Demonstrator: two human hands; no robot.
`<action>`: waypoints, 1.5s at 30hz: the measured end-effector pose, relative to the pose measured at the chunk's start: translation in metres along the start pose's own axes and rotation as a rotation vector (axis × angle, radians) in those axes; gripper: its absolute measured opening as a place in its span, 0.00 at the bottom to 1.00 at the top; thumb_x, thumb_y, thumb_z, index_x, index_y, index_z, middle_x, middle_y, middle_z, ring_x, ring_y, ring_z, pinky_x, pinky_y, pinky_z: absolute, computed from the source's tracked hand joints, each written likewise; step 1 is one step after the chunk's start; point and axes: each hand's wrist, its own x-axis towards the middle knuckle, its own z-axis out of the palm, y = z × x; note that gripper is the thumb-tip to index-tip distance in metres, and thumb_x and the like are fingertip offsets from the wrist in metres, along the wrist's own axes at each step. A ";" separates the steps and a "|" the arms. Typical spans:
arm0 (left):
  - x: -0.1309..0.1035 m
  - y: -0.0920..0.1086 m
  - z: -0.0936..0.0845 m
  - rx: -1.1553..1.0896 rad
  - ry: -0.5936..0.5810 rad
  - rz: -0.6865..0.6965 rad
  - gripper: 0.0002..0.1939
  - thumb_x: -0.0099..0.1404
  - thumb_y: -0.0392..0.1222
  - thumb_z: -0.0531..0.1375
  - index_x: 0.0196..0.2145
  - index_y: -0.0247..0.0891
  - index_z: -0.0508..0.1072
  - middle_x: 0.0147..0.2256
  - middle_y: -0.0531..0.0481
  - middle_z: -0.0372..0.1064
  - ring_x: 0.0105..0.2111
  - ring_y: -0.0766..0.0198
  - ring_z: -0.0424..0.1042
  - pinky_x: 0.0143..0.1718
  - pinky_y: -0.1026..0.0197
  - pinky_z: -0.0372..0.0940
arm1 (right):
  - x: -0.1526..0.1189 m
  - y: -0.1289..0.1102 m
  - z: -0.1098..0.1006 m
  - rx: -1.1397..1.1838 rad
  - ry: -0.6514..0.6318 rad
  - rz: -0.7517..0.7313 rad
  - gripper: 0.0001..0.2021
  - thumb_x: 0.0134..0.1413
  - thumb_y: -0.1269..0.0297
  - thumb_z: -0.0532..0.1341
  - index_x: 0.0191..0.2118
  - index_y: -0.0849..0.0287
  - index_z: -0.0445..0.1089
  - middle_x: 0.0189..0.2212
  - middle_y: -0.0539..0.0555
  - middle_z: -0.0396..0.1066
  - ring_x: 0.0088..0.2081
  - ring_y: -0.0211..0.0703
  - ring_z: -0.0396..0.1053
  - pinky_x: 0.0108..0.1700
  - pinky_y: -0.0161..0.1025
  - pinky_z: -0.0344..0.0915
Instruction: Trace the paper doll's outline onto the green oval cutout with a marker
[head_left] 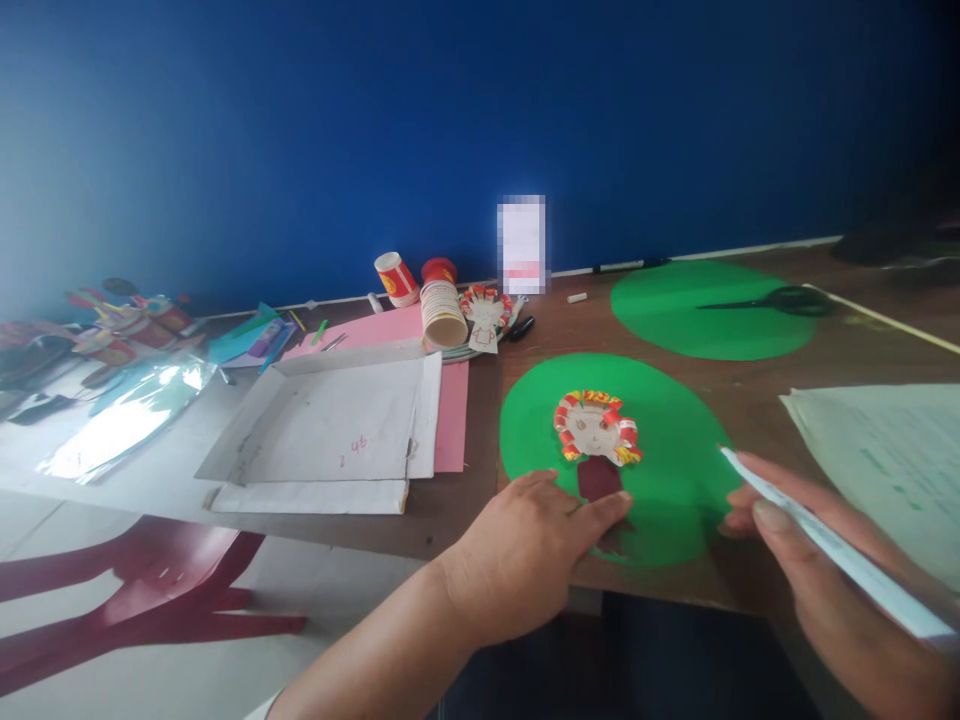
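Note:
A green paper circle (679, 420) lies near the table's front edge. On it is a paper figure with a drawn face (596, 430), framed by red and yellow curled strips, above a dark maroon paper piece (600, 482). My left hand (536, 530) rests on the circle's lower left with fingers spread, its fingertips touching the maroon piece's lower part. To the right, my right hand (817, 570) grips a slim white pen (817, 535), its tip pointing up and left by the circle's right edge.
A second green circle (675, 315) bears black scissors (787, 300). A white box lid (315, 420) lies left on pink paper (452, 420). Stacked paper cups (444, 315) and a smaller paper figure (484, 320) stand behind. A printed sheet (885, 460) is at right; a red chair (172, 580) below left.

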 end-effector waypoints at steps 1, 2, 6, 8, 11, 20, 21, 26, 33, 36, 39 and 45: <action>0.000 0.000 0.002 0.001 0.009 0.009 0.33 0.68 0.25 0.56 0.69 0.37 0.66 0.44 0.45 0.80 0.47 0.55 0.79 0.64 0.44 0.68 | -0.001 -0.006 -0.001 0.009 -0.003 0.031 0.22 0.70 0.47 0.58 0.61 0.48 0.77 0.43 0.53 0.83 0.41 0.51 0.83 0.43 0.41 0.80; -0.001 0.000 0.003 0.002 0.020 0.018 0.31 0.69 0.26 0.56 0.69 0.37 0.67 0.44 0.45 0.80 0.47 0.55 0.79 0.63 0.44 0.68 | -0.002 -0.012 -0.001 0.023 -0.009 0.064 0.22 0.70 0.46 0.59 0.60 0.47 0.77 0.43 0.52 0.83 0.43 0.51 0.83 0.45 0.41 0.80; -0.006 0.001 0.010 0.010 0.058 0.061 0.26 0.72 0.27 0.56 0.65 0.36 0.70 0.44 0.46 0.80 0.45 0.55 0.78 0.58 0.47 0.70 | -0.005 -0.027 -0.001 0.066 0.016 0.135 0.21 0.70 0.44 0.59 0.59 0.45 0.77 0.41 0.50 0.83 0.44 0.51 0.83 0.44 0.39 0.80; -0.007 0.002 0.011 0.015 0.068 0.063 0.26 0.71 0.26 0.57 0.64 0.36 0.70 0.46 0.47 0.80 0.46 0.55 0.77 0.57 0.48 0.70 | -0.005 -0.028 0.001 0.059 0.009 0.137 0.20 0.69 0.44 0.59 0.58 0.45 0.78 0.42 0.51 0.83 0.43 0.51 0.83 0.42 0.39 0.80; -0.007 0.005 0.010 0.043 0.048 0.058 0.25 0.71 0.28 0.58 0.64 0.37 0.71 0.47 0.48 0.79 0.46 0.54 0.76 0.58 0.48 0.69 | -0.003 -0.025 0.001 0.053 -0.043 0.083 0.19 0.69 0.45 0.60 0.56 0.46 0.79 0.41 0.51 0.84 0.40 0.49 0.83 0.41 0.38 0.80; -0.001 0.010 0.010 0.126 -0.010 0.044 0.16 0.73 0.31 0.59 0.56 0.38 0.76 0.43 0.50 0.76 0.42 0.55 0.72 0.48 0.52 0.72 | -0.003 -0.021 0.003 0.049 -0.078 -0.091 0.17 0.69 0.50 0.61 0.57 0.46 0.78 0.42 0.51 0.84 0.37 0.47 0.83 0.42 0.41 0.81; -0.002 0.010 0.010 0.126 -0.004 0.041 0.16 0.74 0.32 0.58 0.56 0.38 0.76 0.42 0.49 0.76 0.41 0.55 0.72 0.48 0.52 0.72 | -0.004 -0.020 0.004 0.043 -0.078 -0.111 0.17 0.70 0.51 0.61 0.58 0.46 0.77 0.43 0.51 0.84 0.37 0.47 0.83 0.44 0.42 0.81; -0.002 0.010 0.011 0.116 0.047 0.029 0.13 0.75 0.34 0.59 0.54 0.40 0.79 0.47 0.47 0.77 0.46 0.54 0.74 0.47 0.50 0.73 | -0.007 -0.019 0.007 -0.015 -0.022 -0.210 0.17 0.71 0.55 0.61 0.61 0.44 0.74 0.51 0.50 0.82 0.46 0.46 0.83 0.48 0.40 0.79; -0.005 0.001 0.020 0.098 0.134 0.103 0.16 0.75 0.33 0.58 0.56 0.38 0.78 0.63 0.48 0.74 0.66 0.53 0.68 0.68 0.49 0.65 | -0.004 -0.031 0.005 0.011 0.004 -0.212 0.15 0.71 0.55 0.59 0.58 0.44 0.75 0.49 0.51 0.82 0.45 0.49 0.82 0.47 0.44 0.79; -0.009 -0.002 0.026 0.067 0.143 0.103 0.17 0.76 0.32 0.56 0.58 0.39 0.76 0.62 0.50 0.75 0.64 0.57 0.72 0.70 0.50 0.62 | -0.006 -0.031 0.002 0.031 0.004 -0.184 0.14 0.72 0.55 0.58 0.58 0.43 0.75 0.44 0.50 0.81 0.39 0.47 0.81 0.43 0.44 0.78; -0.009 -0.002 0.030 0.062 0.139 0.083 0.17 0.78 0.33 0.56 0.59 0.41 0.75 0.62 0.52 0.75 0.63 0.60 0.72 0.72 0.51 0.59 | -0.007 -0.027 0.001 0.040 0.001 -0.161 0.12 0.71 0.54 0.59 0.54 0.44 0.76 0.41 0.49 0.82 0.36 0.46 0.80 0.41 0.43 0.78; 0.000 0.001 0.031 0.048 0.163 0.072 0.13 0.78 0.33 0.57 0.57 0.36 0.73 0.52 0.50 0.80 0.56 0.58 0.77 0.71 0.50 0.60 | -0.003 -0.027 0.005 0.043 0.015 -0.183 0.10 0.69 0.51 0.61 0.46 0.45 0.78 0.38 0.48 0.82 0.33 0.44 0.81 0.42 0.40 0.80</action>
